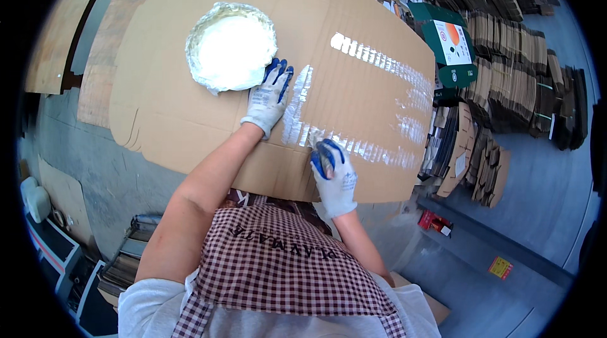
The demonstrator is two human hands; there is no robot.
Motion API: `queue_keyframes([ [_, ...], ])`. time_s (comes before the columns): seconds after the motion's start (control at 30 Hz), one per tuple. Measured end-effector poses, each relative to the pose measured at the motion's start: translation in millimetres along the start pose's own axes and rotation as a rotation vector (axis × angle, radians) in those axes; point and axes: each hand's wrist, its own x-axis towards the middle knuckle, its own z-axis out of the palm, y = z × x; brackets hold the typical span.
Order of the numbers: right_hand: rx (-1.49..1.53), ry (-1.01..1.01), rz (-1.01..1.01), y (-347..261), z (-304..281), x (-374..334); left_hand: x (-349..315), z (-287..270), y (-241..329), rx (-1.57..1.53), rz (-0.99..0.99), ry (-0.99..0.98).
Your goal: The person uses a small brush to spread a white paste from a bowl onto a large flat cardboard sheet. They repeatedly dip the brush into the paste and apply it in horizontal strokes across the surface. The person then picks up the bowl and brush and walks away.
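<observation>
A large sheet of brown cardboard (171, 129) lies flat in front of me. White paste streaks (379, 63) mark its right half in bands, ribbed by the corrugation. My left hand (269, 98), in a white glove with blue fingertips, rests flat on the sheet with fingers stretched out. Its fingers are close beside a round bowl (201, 38) with a crusted, crumpled-looking rim and bright white contents. My right hand (335, 177), gloved alike, is closed around a small brush (314, 136) whose whitish tip touches the near paste band. My fingers hide most of the brush.
Stacks of folded cardboard (506, 41) stand at the right, with a green printed box (452, 44) beside the sheet's far right corner. Wooden boards (104, 66) lie at the left. A red box (435, 223) and a yellow-red packet (500, 267) lie at the lower right.
</observation>
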Motion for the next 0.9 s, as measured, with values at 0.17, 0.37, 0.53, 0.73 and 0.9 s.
queue_keyframes([
  [0.17, -0.154, -0.196, -0.279, 6, 2, -20, 1, -1, 2, 0.006, 0.004, -0.017],
  [0.37, -0.282, -0.163, -0.189, 32, -4, -27, 0, 1, 0, -0.010, 0.020, 0.007],
  [0.53, -0.234, -0.220, -0.300, 13, 0, -30, 1, -1, 1, 0.036, 0.027, 0.000],
  [0.73, -0.332, -0.105, -0.109, 66, -21, -34, 1, -4, 5, 0.025, 0.013, -0.013],
  [0.9, -0.364, -0.175, -0.136, 54, -27, -44, 1, 1, -2, 0.050, 0.026, -0.024],
])
